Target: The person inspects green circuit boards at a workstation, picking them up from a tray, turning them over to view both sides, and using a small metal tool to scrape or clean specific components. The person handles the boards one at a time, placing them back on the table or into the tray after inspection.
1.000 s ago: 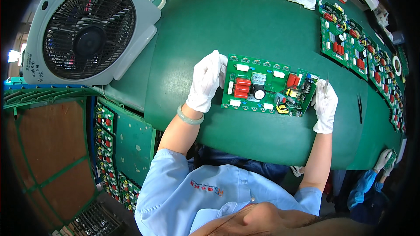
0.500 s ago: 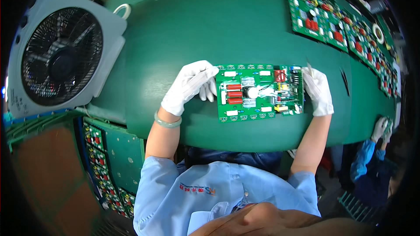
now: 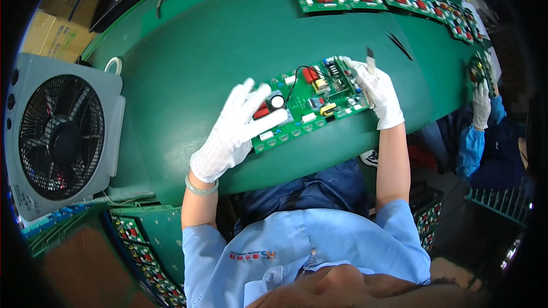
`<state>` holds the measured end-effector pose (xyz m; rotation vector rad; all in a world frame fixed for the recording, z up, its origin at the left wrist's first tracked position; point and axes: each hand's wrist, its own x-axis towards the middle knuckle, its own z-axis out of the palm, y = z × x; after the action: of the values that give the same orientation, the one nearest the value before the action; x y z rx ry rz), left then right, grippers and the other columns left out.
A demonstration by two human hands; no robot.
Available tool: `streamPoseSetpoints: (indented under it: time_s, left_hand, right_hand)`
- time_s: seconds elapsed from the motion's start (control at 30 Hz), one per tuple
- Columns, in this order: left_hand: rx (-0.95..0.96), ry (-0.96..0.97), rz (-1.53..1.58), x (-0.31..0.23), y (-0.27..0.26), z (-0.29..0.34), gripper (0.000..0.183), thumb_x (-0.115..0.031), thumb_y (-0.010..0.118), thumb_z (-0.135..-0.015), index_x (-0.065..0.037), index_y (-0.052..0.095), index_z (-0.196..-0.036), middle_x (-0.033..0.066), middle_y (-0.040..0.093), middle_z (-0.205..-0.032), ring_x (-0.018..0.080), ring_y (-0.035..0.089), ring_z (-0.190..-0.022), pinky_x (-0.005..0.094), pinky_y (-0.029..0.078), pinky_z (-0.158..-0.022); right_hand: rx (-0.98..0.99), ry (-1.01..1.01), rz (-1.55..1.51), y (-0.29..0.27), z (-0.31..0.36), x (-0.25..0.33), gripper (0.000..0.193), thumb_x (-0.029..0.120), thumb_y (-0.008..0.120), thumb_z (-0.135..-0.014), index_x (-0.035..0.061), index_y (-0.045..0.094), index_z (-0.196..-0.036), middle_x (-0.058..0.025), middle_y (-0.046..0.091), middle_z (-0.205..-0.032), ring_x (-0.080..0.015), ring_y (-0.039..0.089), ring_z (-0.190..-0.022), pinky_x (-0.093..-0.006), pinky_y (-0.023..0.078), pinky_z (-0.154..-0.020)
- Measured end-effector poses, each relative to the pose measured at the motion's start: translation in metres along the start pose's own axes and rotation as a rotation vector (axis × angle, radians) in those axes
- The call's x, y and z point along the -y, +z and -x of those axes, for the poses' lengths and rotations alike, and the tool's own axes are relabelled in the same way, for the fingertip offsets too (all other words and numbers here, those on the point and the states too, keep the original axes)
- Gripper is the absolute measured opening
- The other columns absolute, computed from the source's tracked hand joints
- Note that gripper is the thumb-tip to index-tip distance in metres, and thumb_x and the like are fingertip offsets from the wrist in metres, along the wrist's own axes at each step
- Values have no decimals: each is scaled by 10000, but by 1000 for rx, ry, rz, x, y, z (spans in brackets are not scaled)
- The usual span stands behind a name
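A green circuit board [image 3: 301, 104] with red, yellow and white parts lies slanted before me, its right end farther away than its left. Over the left end, my left hand [image 3: 230, 127], in a white glove, spreads its fingers across the red parts and a round black capacitor with a white top [image 3: 277, 102]. My right hand [image 3: 379, 92], gloved too, grips the board's right edge. A flat grey blade-like tool [image 3: 370, 58] sticks up from between its fingers; its lower part is hidden. A black wire [image 3: 296, 77] arches above the board.
Black tweezers [image 3: 399, 45] lie right of the board on the green-topped table. More boards [image 3: 337, 1] line the far right. A grey box fan [image 3: 63, 131] stands left, pliers [image 3: 165, 1] beyond it. At far right, a co-worker's gloved hand [image 3: 481, 102] holds a board.
The board has turned, its right end swinging away from me and its left end nearer. My left hand has moved from beside the edge onto it, fingers spreading. The view has shifted.
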<state>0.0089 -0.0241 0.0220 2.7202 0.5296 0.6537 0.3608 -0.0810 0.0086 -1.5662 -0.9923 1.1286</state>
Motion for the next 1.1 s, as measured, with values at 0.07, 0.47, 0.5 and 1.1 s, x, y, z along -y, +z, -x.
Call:
streamPoseSetpoints:
  time_s: [0.07,0.47,0.5,1.1]
  left_hand:
    - [29,-152,583,-10,-1,-3,519,-17,554,-943,-117,605,-1450,171,541,-1492,382,560,-1270,450,452,-1072]
    - [46,-116,907,13,21,-15,543,-381,531,-1044,-2,592,-1428,166,613,-1455,342,542,-1391,418,389,-1174]
    - [77,-145,866,11,20,-13,536,-365,525,-1029,3,610,-1409,176,615,-1453,398,515,-1410,441,375,-1187]
    - [-1,-127,897,14,26,-16,765,-640,435,-1001,-3,640,-1372,166,648,-1404,376,578,-1348,448,410,-1159]
  right_hand:
    - [-49,-36,-103,-14,22,-1,537,412,571,-1059,-46,660,-1325,-66,699,-828,-66,455,-442,-207,336,-402]
    - [136,-745,679,36,126,-11,215,94,557,-996,6,725,-1099,-208,737,-1169,-371,731,-1075,-474,562,-989]
    - [190,-668,929,47,134,-11,386,162,671,-892,-6,696,-1238,-198,693,-1297,-350,658,-1244,-482,484,-1110]
    - [345,-684,1060,86,123,6,540,117,570,-873,-94,577,-1370,-256,660,-1325,-359,634,-1270,-504,395,-1187]
